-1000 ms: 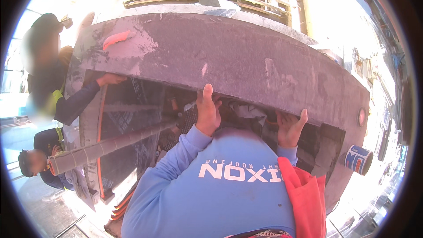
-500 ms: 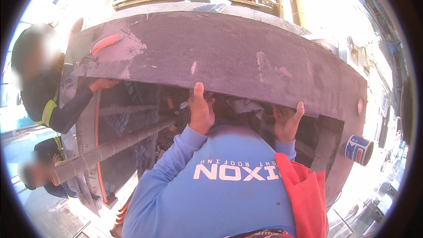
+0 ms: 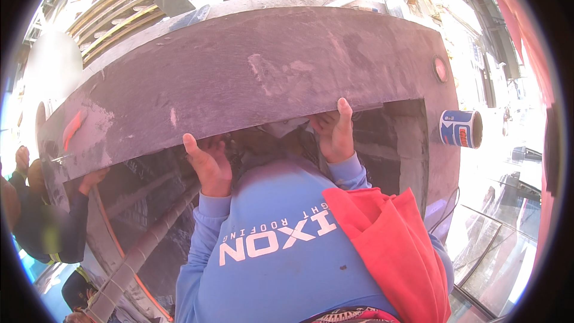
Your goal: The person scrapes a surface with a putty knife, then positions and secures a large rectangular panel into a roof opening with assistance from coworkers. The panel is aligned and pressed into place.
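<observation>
Slab: long, dark, directly ahead of the person, its length running left to right | left hand and right hand grip its near edge, thumbs over, fingers under; right hand nearer its right end | co-worker's hand at the edge's left end

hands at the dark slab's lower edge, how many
3: the person's left hand near the middle, right hand farther right, and a co-worker's hand at far left; others may be hidden.
</observation>
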Demonstrator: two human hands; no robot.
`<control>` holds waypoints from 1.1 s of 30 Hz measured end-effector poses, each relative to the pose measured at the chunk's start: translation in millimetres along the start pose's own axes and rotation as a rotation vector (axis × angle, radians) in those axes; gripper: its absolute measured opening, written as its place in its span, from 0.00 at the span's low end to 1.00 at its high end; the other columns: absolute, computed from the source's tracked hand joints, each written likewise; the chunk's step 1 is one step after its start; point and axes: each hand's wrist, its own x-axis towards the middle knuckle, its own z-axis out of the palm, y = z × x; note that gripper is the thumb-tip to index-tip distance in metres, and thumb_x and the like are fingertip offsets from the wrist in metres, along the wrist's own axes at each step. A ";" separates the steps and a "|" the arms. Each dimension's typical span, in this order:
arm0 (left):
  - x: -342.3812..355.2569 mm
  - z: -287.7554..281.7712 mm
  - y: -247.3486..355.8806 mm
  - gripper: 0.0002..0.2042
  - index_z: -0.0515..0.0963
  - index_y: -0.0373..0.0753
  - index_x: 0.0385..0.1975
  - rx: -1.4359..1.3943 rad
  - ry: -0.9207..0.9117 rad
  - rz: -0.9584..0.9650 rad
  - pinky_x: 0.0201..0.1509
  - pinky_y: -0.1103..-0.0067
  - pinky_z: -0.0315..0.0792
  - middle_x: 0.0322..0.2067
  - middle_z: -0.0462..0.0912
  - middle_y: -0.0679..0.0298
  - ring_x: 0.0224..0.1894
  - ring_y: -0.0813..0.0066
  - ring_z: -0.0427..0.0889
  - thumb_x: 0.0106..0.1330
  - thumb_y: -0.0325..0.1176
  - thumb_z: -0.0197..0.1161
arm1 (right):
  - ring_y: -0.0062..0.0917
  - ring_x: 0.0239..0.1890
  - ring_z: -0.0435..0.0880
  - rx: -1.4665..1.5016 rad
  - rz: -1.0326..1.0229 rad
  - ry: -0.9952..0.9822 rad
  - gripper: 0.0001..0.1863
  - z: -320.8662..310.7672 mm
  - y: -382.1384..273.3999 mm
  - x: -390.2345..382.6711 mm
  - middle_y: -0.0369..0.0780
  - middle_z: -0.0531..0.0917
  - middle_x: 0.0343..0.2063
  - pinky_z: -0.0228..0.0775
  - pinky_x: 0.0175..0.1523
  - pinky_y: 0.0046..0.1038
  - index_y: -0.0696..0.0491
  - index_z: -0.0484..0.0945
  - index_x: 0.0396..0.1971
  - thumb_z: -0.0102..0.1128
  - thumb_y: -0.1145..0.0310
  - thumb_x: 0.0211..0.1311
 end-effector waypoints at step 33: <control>-6.0 4.2 7.0 0.41 0.60 0.40 0.74 0.052 -0.133 0.034 0.72 0.64 0.64 0.64 0.69 0.56 0.65 0.58 0.69 0.76 0.70 0.43 | 0.36 0.66 0.74 -0.049 0.020 0.074 0.47 5.6 -1.4 -4.4 0.45 0.73 0.66 0.63 0.70 0.43 0.60 0.62 0.72 0.65 0.41 0.66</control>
